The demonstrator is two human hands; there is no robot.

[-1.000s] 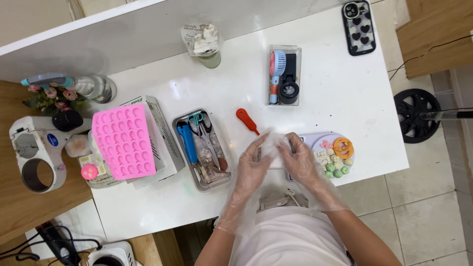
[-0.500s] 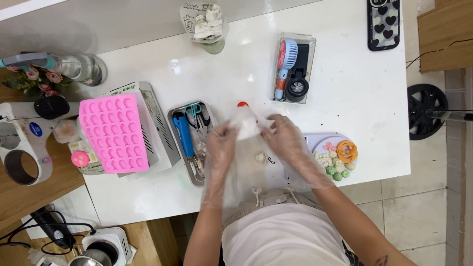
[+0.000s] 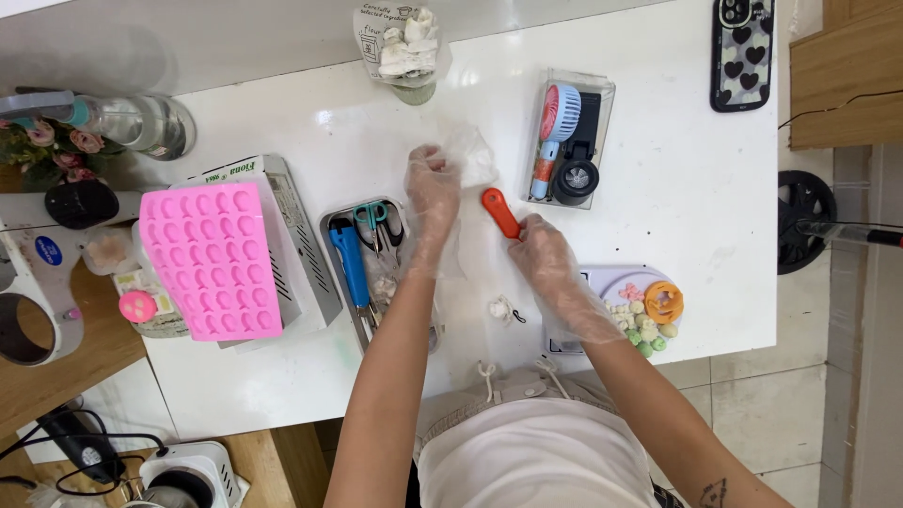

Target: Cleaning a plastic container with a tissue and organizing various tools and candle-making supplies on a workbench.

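Head view, both hands gloved in thin clear plastic. Left hand [image 3: 432, 188] is curled shut, gripping a crumpled clear plastic bag [image 3: 470, 155] that lies on the white table [image 3: 677, 169] just beyond the knuckles. Right hand [image 3: 548, 261] is loosely closed, fingertips touching the lower end of an orange-handled tool [image 3: 500, 213] that lies flat between the two hands; whether it actually grips the tool cannot be told. A small white lump [image 3: 499, 309] sits on the table near the right wrist. Left of the left forearm: metal tray [image 3: 329, 226] with scissors and blue-handled tools. Further left: pink silicone mould [image 3: 212, 261] resting on a box. Right of the right hand: plate [image 3: 611, 279] with small coloured pieces. Beyond: clear box [image 3: 602, 141] holding a small fan.
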